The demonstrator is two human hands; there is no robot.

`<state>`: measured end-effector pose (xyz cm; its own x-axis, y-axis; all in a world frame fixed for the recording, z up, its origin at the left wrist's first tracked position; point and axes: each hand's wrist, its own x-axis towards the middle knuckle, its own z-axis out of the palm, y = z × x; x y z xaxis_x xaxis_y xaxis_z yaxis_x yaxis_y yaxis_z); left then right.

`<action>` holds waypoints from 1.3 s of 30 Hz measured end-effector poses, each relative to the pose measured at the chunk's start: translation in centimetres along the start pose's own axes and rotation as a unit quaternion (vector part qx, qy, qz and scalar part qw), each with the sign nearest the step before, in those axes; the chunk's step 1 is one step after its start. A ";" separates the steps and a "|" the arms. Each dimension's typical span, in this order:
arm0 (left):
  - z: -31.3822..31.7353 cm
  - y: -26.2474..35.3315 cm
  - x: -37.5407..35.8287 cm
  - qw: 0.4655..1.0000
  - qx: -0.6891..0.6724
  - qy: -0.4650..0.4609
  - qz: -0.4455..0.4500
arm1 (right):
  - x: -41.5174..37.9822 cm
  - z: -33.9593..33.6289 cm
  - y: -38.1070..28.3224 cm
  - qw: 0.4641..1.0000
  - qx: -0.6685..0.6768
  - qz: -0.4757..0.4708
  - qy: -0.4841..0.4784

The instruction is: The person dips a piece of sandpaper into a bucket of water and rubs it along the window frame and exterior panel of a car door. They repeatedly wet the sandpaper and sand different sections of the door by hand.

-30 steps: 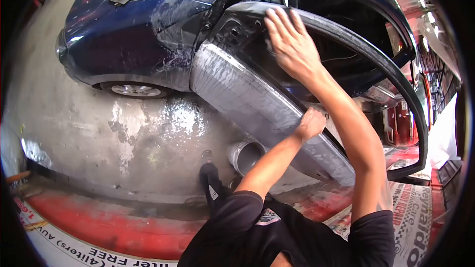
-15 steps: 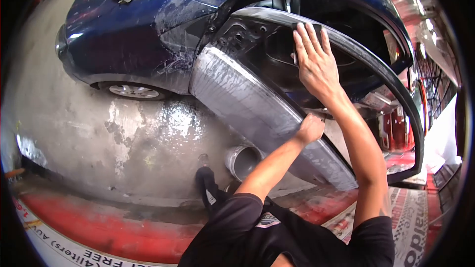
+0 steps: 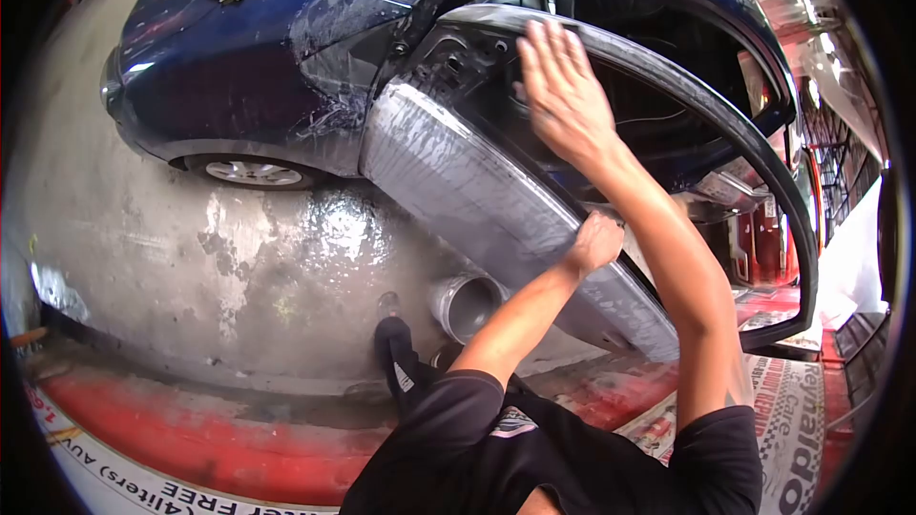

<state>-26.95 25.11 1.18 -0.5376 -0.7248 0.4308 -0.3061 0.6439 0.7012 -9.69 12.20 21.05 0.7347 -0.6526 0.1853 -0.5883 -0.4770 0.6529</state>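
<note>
A car door [image 3: 458,181], grey and streaked with wet, whitish residue, stands swung out from the blue car [image 3: 229,67]. My left hand [image 3: 598,240] is closed over the top edge of its lower panel, at the window sill. Farther up, my right hand [image 3: 565,91] lies with fingers stretched out along the upper window frame [image 3: 658,62]. That hand is slightly smeared by motion, and its palm side is hidden, so I cannot make out whether anything is under it.
A bucket [image 3: 439,310] stands on the wet concrete floor [image 3: 296,277] below the door, beside my foot [image 3: 393,334]. The car's front wheel [image 3: 253,173] is to the left. Printed banners [image 3: 782,420] and a red strip [image 3: 219,439] lie close to me.
My right hand has slid left along the window frame toward its front end. My left hand keeps its grip on the door. The view has shifted slightly.
</note>
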 end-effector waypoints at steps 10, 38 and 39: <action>-2.6 0.6 -0.6 0.998 0.036 -0.058 0.001 | -3.6 -2.2 2.3 0.999 -0.014 0.049 -0.012; -2.9 0.2 -1.4 0.993 0.075 0.060 0.063 | -12.3 -6.3 6.0 0.987 0.108 0.106 0.048; -2.3 -0.1 -1.6 0.983 0.048 0.141 0.108 | -10.7 -6.3 5.1 0.987 0.119 0.093 0.053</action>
<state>-24.27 25.68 1.69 -0.3636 -0.5992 0.7133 -0.2882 0.8005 0.5255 -18.45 20.43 27.00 0.6311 -0.6820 0.3696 -0.7691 -0.4884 0.4123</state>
